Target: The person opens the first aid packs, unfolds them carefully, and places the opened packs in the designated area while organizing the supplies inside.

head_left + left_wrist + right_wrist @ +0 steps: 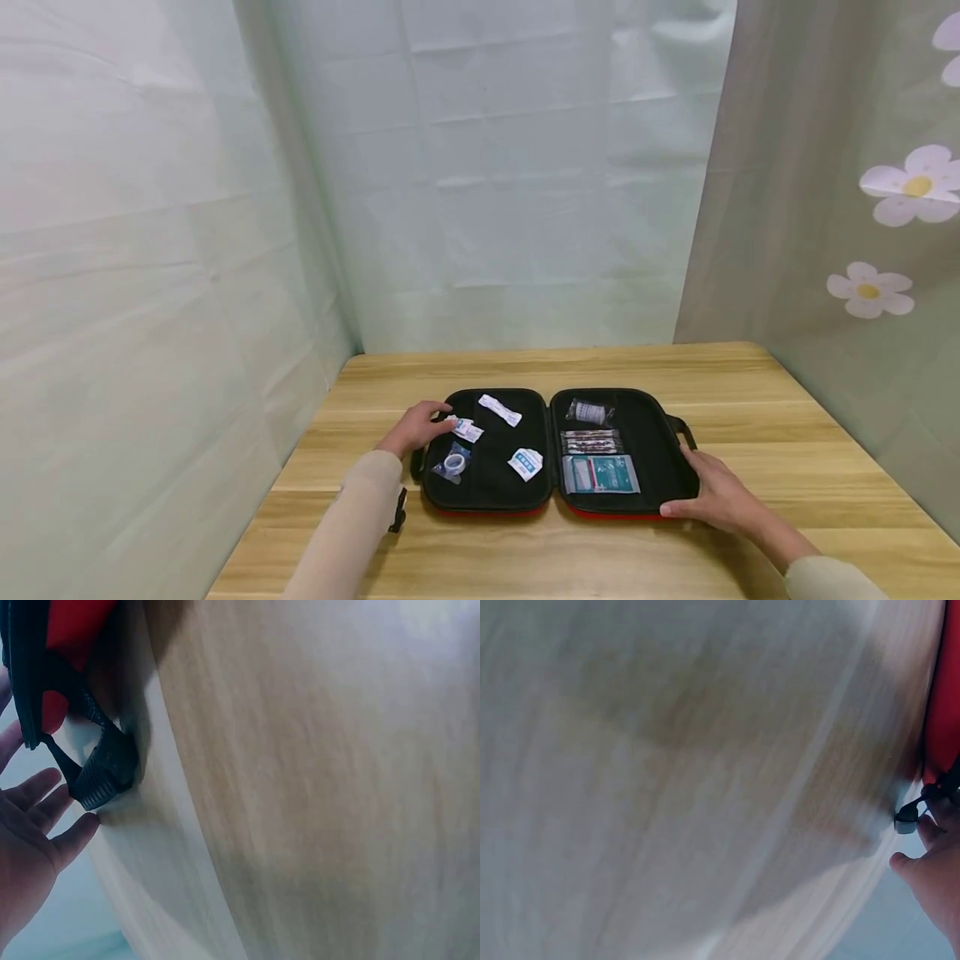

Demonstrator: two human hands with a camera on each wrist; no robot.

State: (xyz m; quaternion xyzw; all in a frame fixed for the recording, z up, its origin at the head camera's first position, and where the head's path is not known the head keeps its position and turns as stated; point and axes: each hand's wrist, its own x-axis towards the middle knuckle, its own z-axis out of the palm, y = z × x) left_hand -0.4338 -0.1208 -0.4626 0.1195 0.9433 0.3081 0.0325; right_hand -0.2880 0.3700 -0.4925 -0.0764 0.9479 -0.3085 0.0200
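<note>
An unzipped black case with a red outside (510,483) lies spread flat on the table, both halves facing up. My left hand (417,428) is at the left half's outer edge, fingertips over the rim near a white packet (467,429). In the left wrist view its fingers look spread and fairly straight beside the black carry handle (109,769). My right hand (712,493) rests against the right half's outer corner, thumb at the front edge, fingers along the side near another handle (682,431). Its fingers are partly hidden in the right wrist view.
The left half holds a white strip packet (500,410), a blue-and-white packet (526,463) and a bagged white roll (453,464). In the right half are a bagged roll (590,412), several slim sachets (591,442) and a teal packet (602,474). Curtains surround the wooden table (555,558).
</note>
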